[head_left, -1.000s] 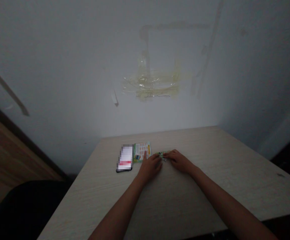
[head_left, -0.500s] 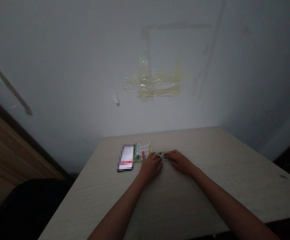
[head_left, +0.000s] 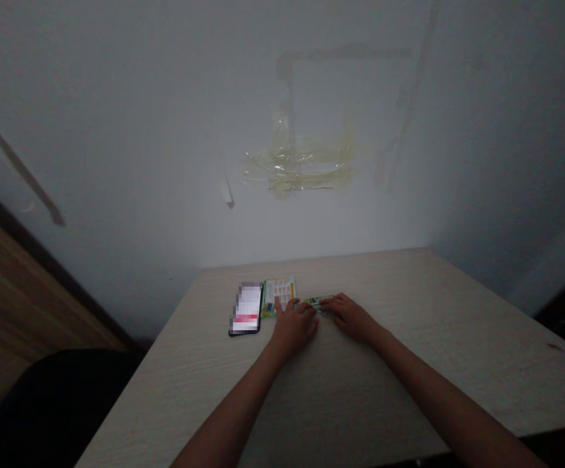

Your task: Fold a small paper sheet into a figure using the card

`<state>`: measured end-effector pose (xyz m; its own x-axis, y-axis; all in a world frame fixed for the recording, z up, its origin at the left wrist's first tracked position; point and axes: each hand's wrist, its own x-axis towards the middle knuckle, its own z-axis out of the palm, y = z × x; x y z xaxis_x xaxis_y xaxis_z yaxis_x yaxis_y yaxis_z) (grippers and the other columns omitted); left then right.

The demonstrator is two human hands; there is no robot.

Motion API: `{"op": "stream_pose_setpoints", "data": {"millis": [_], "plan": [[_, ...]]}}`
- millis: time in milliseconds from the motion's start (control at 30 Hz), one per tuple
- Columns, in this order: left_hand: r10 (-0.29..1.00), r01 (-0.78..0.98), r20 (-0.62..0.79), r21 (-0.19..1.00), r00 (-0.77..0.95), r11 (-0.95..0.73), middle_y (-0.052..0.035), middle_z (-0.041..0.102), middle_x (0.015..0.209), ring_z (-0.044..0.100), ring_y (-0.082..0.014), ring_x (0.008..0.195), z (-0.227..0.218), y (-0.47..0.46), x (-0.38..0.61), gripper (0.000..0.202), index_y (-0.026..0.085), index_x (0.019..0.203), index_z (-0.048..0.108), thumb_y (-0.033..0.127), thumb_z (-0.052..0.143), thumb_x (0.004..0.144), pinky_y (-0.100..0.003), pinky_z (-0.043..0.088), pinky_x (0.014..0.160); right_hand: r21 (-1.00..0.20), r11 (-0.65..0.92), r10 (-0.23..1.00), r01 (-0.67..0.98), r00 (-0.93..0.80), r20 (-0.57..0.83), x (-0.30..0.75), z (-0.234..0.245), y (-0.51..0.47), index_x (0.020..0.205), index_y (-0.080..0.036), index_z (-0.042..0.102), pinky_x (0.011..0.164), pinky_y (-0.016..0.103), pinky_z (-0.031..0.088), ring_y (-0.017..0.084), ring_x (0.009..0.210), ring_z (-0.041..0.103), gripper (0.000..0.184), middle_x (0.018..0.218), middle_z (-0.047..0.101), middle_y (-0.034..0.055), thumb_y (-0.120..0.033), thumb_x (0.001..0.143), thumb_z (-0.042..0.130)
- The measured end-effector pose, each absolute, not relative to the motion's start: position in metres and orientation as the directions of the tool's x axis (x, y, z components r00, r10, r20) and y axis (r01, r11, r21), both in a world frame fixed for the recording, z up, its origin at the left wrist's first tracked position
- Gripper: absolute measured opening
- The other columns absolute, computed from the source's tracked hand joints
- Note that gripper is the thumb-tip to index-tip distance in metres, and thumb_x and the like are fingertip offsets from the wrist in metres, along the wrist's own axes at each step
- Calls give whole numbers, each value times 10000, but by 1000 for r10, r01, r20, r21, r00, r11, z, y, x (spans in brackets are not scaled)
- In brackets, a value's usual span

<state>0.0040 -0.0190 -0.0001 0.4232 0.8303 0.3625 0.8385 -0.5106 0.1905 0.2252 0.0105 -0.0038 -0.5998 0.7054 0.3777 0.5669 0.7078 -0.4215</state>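
A colourful printed sheet or booklet with a green left edge lies on the table. My left hand rests palm down over its lower part, with one outer finger spread apart and the others reaching right. Beside it lies a narrow green printed paper strip. My right hand has its fingers bent together on the strip's right part, near my left fingertips. Whether strip and sheet are one piece is hidden by my left hand.
A phone with a lit, blurred screen lies left of the printed sheet. The pale wooden table meets a grey wall carrying peeling clear tape. A black object stands at the lower left, before wooden boards.
The fingers of my left hand have shifted slightly over the paper. My right hand, the printed sheet and the phone stay nearly in place.
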Motion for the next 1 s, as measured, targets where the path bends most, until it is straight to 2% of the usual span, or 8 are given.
{"op": "stream_pose_setpoints", "data": {"millis": [167,500,733,1000], "plan": [[822,839,373,170,431,-517,-5,659,1228,385,-334,1341,-1,-20,3,319,340,1199,613,440,537,905,-778,-2,1080,-411,698,716,587,-595,366,225,-4,10,1261,-236,580,1086,443,363,196,1197,523,526,1306,613,55,-20,798,451],[819,843,355,134,451,-522,15,645,1245,317,-373,1382,4,-23,0,357,384,1214,603,527,502,904,-786,-26,1070,-419,691,722,589,-583,372,224,1,7,1264,-222,573,1049,413,397,201,1146,532,553,1281,624,55,-5,773,440],[826,847,352,140,441,-512,30,641,1237,321,-408,1364,4,-25,1,370,403,1217,605,545,519,886,-791,-8,1066,-425,700,714,575,-587,382,224,-1,9,1243,-210,585,1044,416,398,201,1137,531,538,1271,630,59,-8,766,441],[823,843,342,135,453,-520,21,636,1233,337,-394,1351,5,-27,2,368,415,1224,607,535,527,886,-782,-16,1072,-448,676,736,585,-573,360,223,2,7,1230,-223,596,1021,412,410,206,1109,531,530,1262,633,52,-19,765,444]]}}
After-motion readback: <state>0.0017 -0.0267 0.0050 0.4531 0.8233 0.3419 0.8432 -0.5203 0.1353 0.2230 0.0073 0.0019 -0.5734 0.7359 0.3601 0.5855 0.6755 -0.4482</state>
